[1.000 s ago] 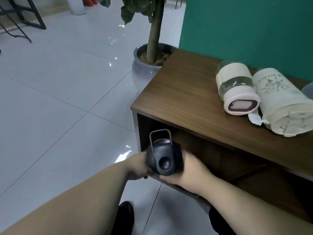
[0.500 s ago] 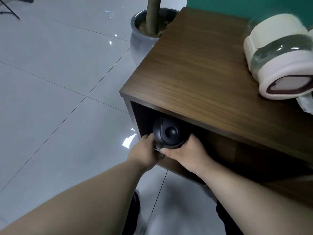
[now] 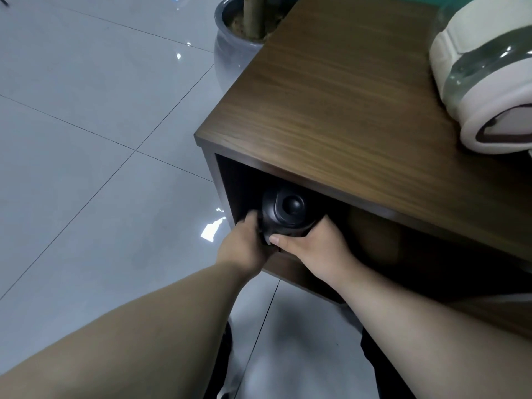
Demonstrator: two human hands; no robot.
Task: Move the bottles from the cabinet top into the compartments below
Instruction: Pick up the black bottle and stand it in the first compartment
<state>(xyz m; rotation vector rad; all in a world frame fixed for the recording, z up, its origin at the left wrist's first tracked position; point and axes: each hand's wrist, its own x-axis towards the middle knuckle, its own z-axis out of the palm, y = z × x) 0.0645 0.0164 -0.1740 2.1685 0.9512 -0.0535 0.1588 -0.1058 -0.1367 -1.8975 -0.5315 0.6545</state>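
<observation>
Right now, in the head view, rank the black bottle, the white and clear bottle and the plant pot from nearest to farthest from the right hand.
1. black bottle, gripped by the right hand in the left compartment.
2. white and clear bottle, lying on the cabinet top, right.
3. plant pot, on the floor behind the cabinet.

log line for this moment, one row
step: stowing | black bottle: in left compartment | left hand, right hand: both gripping it | pink bottle: on top

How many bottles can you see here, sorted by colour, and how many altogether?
Black bottle, held by the left hand and right hand in the compartment: 1
Cream bottle, lying on the cabinet top: 1
Total: 2
</observation>
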